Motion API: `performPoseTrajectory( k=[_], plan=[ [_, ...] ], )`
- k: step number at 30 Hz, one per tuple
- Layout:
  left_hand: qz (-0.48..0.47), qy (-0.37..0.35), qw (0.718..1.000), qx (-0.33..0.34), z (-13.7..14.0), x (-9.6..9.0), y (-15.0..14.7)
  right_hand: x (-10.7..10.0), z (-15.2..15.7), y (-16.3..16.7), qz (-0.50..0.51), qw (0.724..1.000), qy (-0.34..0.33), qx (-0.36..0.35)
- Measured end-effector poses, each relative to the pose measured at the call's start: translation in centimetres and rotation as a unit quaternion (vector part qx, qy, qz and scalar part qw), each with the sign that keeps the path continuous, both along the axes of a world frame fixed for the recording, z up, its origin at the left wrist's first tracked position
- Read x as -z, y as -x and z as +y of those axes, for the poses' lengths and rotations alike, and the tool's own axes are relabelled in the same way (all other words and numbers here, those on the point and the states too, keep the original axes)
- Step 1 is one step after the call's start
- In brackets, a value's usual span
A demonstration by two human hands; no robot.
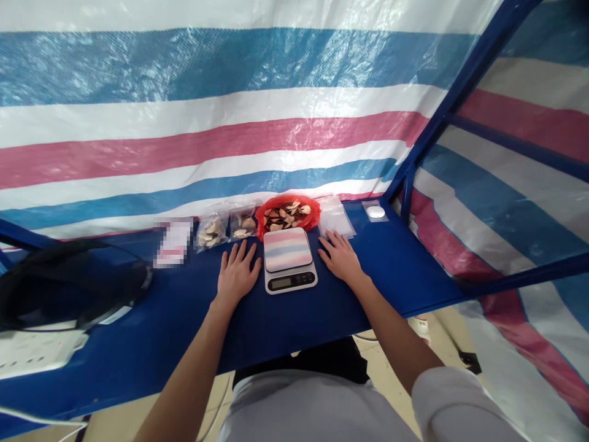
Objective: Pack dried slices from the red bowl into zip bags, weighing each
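My left hand lies flat on the blue table, fingers spread, just left of a digital kitchen scale. On the scale's other side, my right hand rests with fingers apart, its fingertips by a stack of clear plastic bags. Neither hand holds anything. The scale's shiny top plate carries nothing and reflects the striped sheet. Right behind it sits a red plastic bag, open and full of dried slices. Two clear bags of similar slices, one bag and another, stand beyond my left fingers.
A blurred-out paper lies to the left. Further left are a black mesh item and a white power strip. At the back right, a white oval object lies on clear plastic. Blue frame bars and striped sheeting enclose the table.
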State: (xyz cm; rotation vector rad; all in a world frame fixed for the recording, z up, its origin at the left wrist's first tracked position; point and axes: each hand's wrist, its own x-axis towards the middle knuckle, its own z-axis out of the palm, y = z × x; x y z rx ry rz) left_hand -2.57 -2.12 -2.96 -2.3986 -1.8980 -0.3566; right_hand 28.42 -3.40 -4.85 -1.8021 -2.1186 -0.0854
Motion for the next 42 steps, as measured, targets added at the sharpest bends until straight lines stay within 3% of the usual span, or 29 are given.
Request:
performPoseTrajectory(
  k=[16,26,32,42],
  plan=[
    [0.007,0.009,1.000,-0.015,-0.3,-0.2,-0.4,0.0,0.1,-0.1,0.001,1.000,0.011,0.001],
    [-0.023,-0.006,1.000,-0.007,0.0,-0.6,-0.4,-0.5,0.3,-0.3,0.011,1.000,-0.020,-0.006],
    [-0.020,-0.004,1.000,0.004,0.6,-0.7,-0.4,-1.6,2.1,-1.5,0.024,0.998,-0.052,0.008],
    [-0.014,-0.001,1.000,-0.013,0.5,-0.3,-0.4,-1.4,5.4,-3.1,0.017,1.000,-0.002,0.023]
  ],
)
